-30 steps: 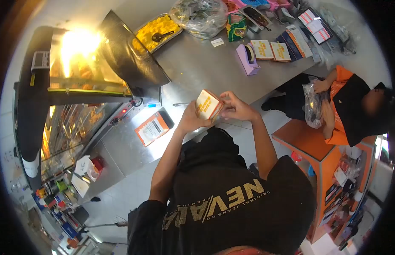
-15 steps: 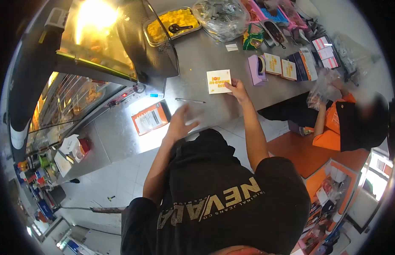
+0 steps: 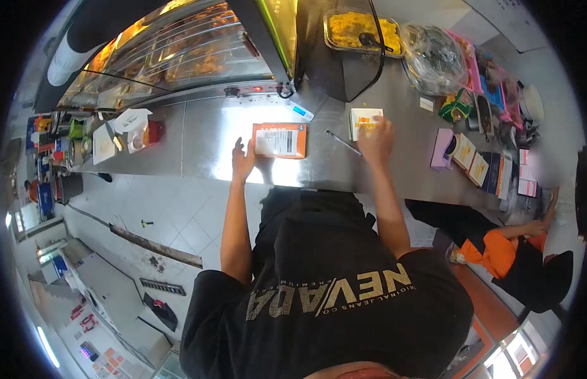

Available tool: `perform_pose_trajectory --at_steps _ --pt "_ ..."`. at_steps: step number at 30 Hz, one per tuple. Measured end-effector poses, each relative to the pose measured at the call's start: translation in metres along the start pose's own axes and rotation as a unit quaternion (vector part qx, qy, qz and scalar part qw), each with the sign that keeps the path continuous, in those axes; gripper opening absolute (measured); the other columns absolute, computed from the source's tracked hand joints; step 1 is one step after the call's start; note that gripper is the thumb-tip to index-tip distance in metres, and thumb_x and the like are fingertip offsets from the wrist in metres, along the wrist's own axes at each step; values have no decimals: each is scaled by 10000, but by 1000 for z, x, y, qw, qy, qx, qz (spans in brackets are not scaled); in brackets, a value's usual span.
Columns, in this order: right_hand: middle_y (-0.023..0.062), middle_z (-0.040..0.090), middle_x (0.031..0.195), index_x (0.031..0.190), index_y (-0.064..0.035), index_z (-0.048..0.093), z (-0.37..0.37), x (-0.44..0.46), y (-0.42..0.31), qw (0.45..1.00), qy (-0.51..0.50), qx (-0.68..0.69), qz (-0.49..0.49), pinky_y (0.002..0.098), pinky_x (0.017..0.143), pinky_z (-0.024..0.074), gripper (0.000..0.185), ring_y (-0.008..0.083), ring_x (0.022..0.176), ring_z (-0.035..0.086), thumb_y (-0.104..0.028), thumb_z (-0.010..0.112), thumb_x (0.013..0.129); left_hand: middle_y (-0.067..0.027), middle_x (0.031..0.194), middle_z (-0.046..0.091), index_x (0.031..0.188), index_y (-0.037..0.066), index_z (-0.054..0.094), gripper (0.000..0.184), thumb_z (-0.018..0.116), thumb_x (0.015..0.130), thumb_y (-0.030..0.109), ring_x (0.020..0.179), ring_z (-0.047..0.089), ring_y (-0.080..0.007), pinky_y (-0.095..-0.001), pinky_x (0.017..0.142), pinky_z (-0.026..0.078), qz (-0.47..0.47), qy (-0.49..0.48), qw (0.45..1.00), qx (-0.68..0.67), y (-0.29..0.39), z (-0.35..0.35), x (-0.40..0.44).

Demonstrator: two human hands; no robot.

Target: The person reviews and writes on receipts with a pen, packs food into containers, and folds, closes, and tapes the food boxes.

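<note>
Orange box (image 3: 279,140), centre frame: label on, looks shut. White box (image 3: 366,120) flat on tabletop (image 3: 202,136), upper centre. Hands apart: left hand (image 3: 243,165) open at orange box's edge; right hand (image 3: 377,142) over white box, grip unclear. Contents, remaining work can't tell.

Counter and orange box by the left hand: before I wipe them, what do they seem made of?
The counter seems to be metal, likely stainless steel with a smooth sheen: it is grey and throws bright reflections. The orange box looks like printed cardboard, with flat panels and straight edges; its coating is unclear.
</note>
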State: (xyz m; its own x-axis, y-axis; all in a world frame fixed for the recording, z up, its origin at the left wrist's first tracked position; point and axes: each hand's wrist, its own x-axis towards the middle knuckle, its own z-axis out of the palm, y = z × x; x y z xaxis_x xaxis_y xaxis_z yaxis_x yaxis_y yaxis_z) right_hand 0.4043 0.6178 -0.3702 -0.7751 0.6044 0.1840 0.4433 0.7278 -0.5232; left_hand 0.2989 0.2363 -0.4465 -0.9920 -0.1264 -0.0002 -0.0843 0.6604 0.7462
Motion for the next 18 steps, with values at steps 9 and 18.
perform_pose_trajectory --at_steps 9,18 --pt "255 393 1537 1524 56 293 73 -63 -44 919 -225 308 -104 438 1186 301 705 384 1451 361 -260 635 995 -296 1111 669 1190 -50 598 642 429 1029 549 1043 661 -402 -478 858 529 269 -267 924 51 -2 73 -17" --pt "186 698 1071 1086 33 691 12 -68 -70 950 -215 84 -209 431 866 529 249 314 963 680 -170 671 943 -172 900 726 1013 -69 697 494 652 969 421 719 707 -237 -337 656 577 -151 -129 942 -272 30 -21 -52"
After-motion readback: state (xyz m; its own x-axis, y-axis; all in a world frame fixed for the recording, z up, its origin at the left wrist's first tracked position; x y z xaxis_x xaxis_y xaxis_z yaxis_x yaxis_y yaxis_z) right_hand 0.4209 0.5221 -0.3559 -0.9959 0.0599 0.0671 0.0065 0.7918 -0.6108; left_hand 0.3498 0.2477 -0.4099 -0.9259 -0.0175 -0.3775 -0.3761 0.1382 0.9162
